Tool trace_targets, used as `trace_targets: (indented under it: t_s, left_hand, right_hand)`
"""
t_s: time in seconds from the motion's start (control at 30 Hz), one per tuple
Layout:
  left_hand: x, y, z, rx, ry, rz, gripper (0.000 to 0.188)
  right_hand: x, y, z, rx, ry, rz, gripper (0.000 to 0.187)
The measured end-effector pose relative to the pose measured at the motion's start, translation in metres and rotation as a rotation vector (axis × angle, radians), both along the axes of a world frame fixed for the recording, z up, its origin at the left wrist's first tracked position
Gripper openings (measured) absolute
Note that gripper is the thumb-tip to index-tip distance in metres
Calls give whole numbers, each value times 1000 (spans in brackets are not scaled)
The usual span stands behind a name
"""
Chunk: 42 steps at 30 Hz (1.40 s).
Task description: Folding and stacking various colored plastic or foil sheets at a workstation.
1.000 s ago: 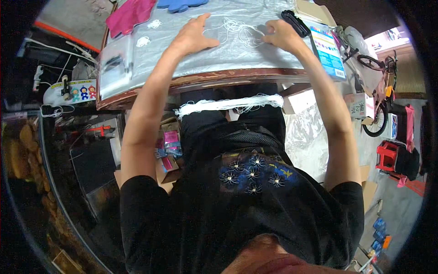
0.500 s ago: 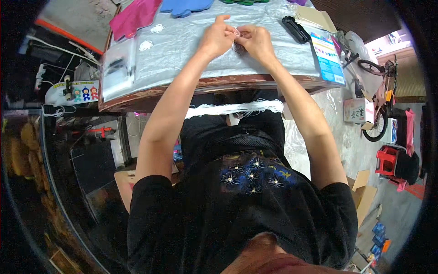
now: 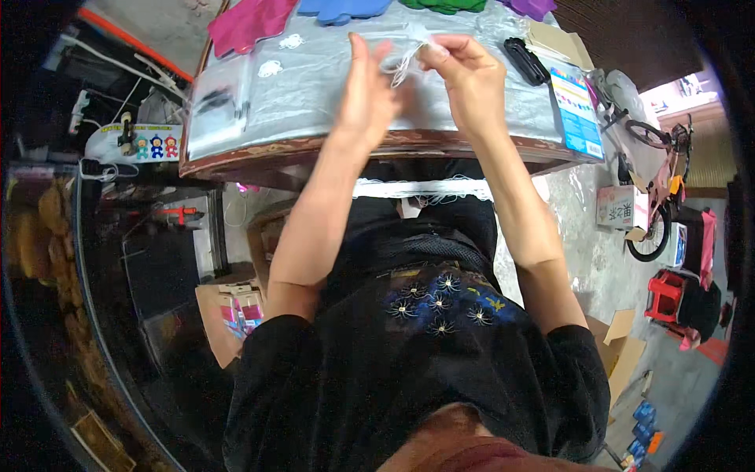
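My right hand (image 3: pixel 476 82) pinches a small looped bundle of thin white string (image 3: pixel 405 67) between thumb and fingertips, a little above the table. Beside it, my left hand (image 3: pixel 370 98) is smeared by motion, with its thumb raised and its fingers apart; nothing shows in it. Two small coiled white string bundles (image 3: pixel 270 68) lie on the silvery table cover (image 3: pixel 314 94) to the left. Across my lap stretches a long hank of white strings (image 3: pixel 421 189).
Pink (image 3: pixel 250 25), blue (image 3: pixel 344 8), green and purple cut sheets line the far edge. Clear plastic bags (image 3: pixel 216 110) lie at the left. A black elongated object (image 3: pixel 527 61), tan sheets (image 3: pixel 560 45) and a blue-white package (image 3: pixel 576 114) are at the right. A bicycle (image 3: pixel 668 169) stands beyond.
Both hands were together over the string; now they are apart. The left hand has swung down and opened, while the right has lifted the bundle rightward. The view has shifted slightly.
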<state>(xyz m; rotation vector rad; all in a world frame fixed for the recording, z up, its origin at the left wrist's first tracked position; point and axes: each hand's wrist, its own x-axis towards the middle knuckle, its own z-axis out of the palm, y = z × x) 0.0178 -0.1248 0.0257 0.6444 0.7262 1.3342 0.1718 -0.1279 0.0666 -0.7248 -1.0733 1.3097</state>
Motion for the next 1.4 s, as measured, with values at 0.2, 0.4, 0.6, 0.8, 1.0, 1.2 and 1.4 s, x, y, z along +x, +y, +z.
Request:
trace_targets:
  t_s: [0.2, 0.4, 0.6, 0.8, 1.0, 1.2, 1.4]
  left_hand:
    - [14, -18, 46, -72, -443, -302, 80]
    - [13, -19, 28, 236, -161, -350, 83]
    - [17, -28, 29, 254, -14, -150, 90]
    - [4, -44, 26, 12, -283, -165, 90]
    - [6, -34, 20, 123, -249, -362, 85]
    - [11, -29, 9, 185, -154, -169, 75]
    - [48, -53, 28, 321, -249, -188, 70]
  right_hand:
    - [-4, -45, 3, 635, -979, -146, 19]
    - [-13, -53, 11, 488, -874, -144, 18]
    - [-20, -58, 1, 470, -845, -216, 13]
    - [-21, -51, -8, 755, -797, -314, 16]
    - [-11, -51, -1, 975, -1034, -137, 19]
    - [-24, -55, 42, 683, -692, -292, 29]
    - [-49, 30, -9, 1364, -870, -1119, 48]
